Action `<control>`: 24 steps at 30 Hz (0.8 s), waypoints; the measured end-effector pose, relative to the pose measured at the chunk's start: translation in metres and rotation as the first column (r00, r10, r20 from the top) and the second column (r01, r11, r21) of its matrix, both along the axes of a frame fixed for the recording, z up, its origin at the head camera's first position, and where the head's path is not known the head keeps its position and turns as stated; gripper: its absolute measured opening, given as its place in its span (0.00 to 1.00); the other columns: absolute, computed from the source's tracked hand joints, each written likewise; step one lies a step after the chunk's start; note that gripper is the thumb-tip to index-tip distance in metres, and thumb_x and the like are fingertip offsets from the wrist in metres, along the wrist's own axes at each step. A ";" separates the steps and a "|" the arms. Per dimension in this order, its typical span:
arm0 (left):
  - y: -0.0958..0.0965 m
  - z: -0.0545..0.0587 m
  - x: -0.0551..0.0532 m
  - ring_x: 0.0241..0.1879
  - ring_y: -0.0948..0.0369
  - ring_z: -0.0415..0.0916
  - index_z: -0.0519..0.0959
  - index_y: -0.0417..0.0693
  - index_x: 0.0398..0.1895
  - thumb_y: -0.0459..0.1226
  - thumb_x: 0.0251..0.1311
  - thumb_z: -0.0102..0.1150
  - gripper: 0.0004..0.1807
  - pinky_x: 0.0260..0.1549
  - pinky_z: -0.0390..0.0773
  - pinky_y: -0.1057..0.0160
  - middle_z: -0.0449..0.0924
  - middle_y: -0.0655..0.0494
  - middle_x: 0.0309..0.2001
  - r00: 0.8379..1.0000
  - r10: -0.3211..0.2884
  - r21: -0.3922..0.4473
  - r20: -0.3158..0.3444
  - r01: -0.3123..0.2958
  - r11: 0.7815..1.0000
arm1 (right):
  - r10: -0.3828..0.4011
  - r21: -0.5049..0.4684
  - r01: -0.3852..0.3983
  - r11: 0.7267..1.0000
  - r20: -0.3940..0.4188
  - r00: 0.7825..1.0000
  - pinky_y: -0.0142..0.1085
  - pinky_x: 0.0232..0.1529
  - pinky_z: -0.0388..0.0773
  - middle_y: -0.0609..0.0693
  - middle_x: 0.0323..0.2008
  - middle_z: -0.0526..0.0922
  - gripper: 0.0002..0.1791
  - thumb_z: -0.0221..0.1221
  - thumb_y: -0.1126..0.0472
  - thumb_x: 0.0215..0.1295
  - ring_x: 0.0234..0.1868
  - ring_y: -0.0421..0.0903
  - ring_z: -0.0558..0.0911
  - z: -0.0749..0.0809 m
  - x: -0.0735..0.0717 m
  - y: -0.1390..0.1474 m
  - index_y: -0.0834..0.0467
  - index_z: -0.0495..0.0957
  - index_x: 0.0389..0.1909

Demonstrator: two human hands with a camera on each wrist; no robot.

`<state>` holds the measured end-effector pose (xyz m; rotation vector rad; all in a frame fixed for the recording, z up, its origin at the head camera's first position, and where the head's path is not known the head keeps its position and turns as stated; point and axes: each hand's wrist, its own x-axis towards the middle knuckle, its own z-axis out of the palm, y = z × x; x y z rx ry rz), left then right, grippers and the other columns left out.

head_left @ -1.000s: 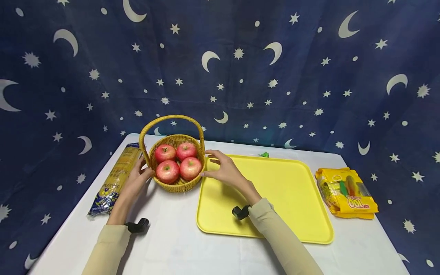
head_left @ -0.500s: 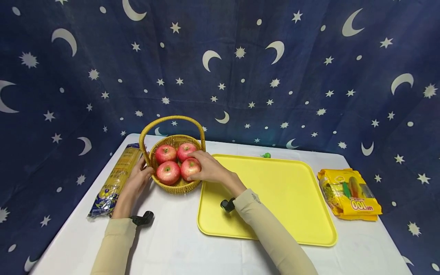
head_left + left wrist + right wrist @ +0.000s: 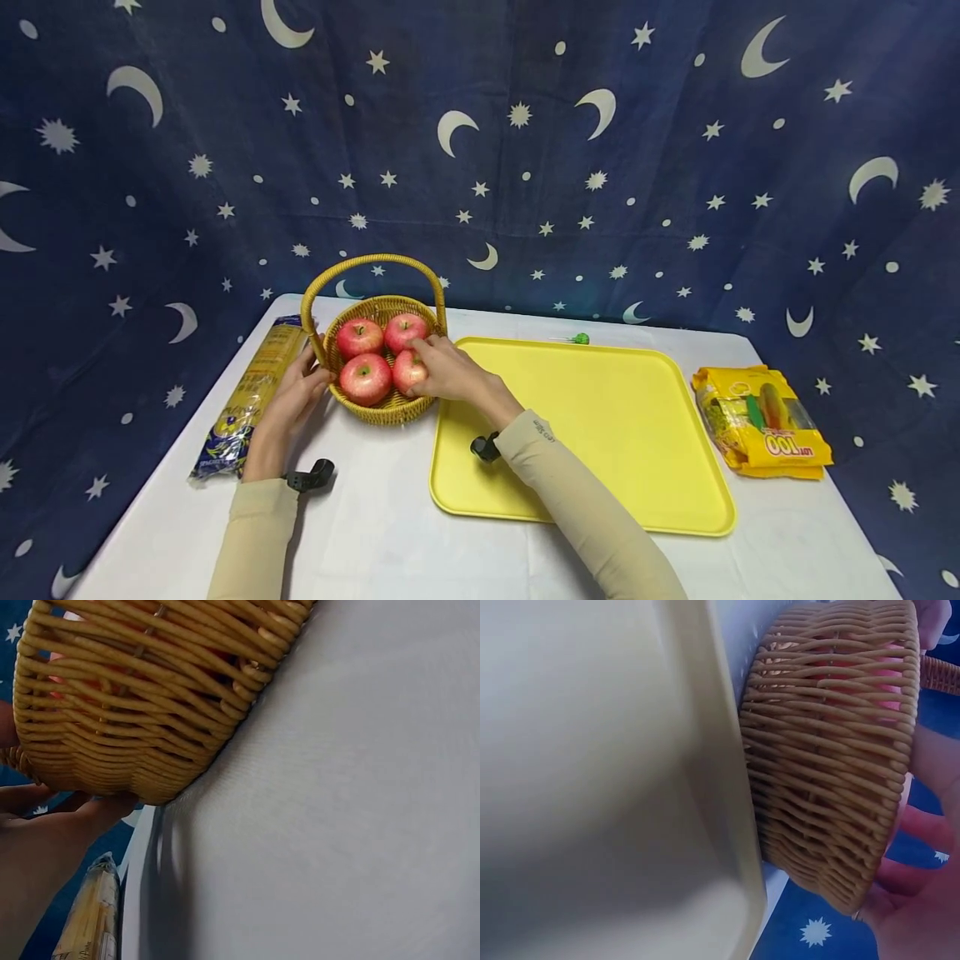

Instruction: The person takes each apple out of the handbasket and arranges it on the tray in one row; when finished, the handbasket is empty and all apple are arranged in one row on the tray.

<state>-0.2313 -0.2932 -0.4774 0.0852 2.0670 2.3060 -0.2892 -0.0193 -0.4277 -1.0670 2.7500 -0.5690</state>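
My right hand reaches over the rim of the wicker basket, fingers and thumb curled round the front right apple, which sits inside the basket. Three other red apples lie close about it. With my left hand I grip the basket's left side, near the foot of its arched handle. The basket stands on the white-covered counter, between a pasta packet on my left and a yellow tray on my right. Beyond the tray lies a yellow Lot 100 bag.
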 end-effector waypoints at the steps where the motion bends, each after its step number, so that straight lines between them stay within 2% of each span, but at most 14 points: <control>1: 0.000 0.000 0.000 0.65 0.61 0.60 0.34 0.39 0.83 0.20 0.65 0.39 0.45 0.56 0.72 0.79 0.39 0.31 0.81 1.000 -0.004 0.001 0.002 0.004 1.000 | -0.004 0.010 0.004 1.000 -0.010 1.000 0.43 0.57 0.80 0.57 0.61 0.75 0.38 0.71 0.51 0.61 0.59 0.52 0.75 -0.001 0.000 0.000 0.52 0.69 0.71; 7: -0.002 -0.001 0.000 0.69 0.57 0.56 0.32 0.42 0.84 0.21 0.68 0.39 0.45 0.56 0.72 0.80 0.36 0.33 0.82 1.000 -0.008 0.015 0.024 0.007 1.000 | -0.014 0.001 0.015 1.000 -0.078 0.997 0.44 0.55 0.81 0.57 0.61 0.75 0.38 0.70 0.48 0.60 0.59 0.52 0.75 -0.006 0.001 0.000 0.51 0.70 0.70; 11: -0.001 -0.003 0.000 0.70 0.56 0.54 0.31 0.44 0.84 0.21 0.68 0.39 0.46 0.56 0.72 0.80 0.34 0.34 0.82 1.000 -0.014 0.023 0.021 0.014 1.000 | -0.023 -0.067 0.014 0.998 -0.125 0.992 0.41 0.52 0.81 0.55 0.59 0.73 0.37 0.70 0.48 0.58 0.56 0.50 0.73 -0.011 0.002 0.003 0.50 0.71 0.69; 15: 0.001 -0.004 0.000 0.69 0.57 0.54 0.31 0.44 0.84 0.21 0.67 0.39 0.46 0.56 0.72 0.79 0.33 0.34 0.82 1.000 -0.015 0.025 0.019 0.015 1.000 | -0.033 -0.169 0.011 0.986 -0.128 0.991 0.39 0.51 0.80 0.52 0.57 0.70 0.38 0.71 0.48 0.57 0.54 0.48 0.73 -0.013 0.004 0.008 0.49 0.70 0.69; 18: 0.001 -0.004 0.000 0.69 0.59 0.56 0.31 0.44 0.84 0.22 0.67 0.39 0.46 0.56 0.72 0.79 0.33 0.33 0.82 1.000 -0.017 0.020 0.025 0.017 1.000 | -0.050 -0.278 0.023 0.960 -0.088 0.995 0.40 0.53 0.81 0.52 0.58 0.69 0.39 0.72 0.49 0.56 0.53 0.48 0.75 -0.012 0.008 0.013 0.49 0.71 0.69; 24: -0.002 -0.002 0.000 0.65 0.60 0.58 0.32 0.46 0.84 0.23 0.69 0.40 0.45 0.55 0.73 0.80 0.36 0.34 0.81 0.999 -0.015 0.013 0.031 0.015 1.000 | -0.065 -0.475 0.051 0.879 -0.013 0.998 0.43 0.58 0.82 0.53 0.60 0.68 0.40 0.75 0.52 0.55 0.55 0.49 0.78 -0.006 0.017 0.022 0.48 0.70 0.69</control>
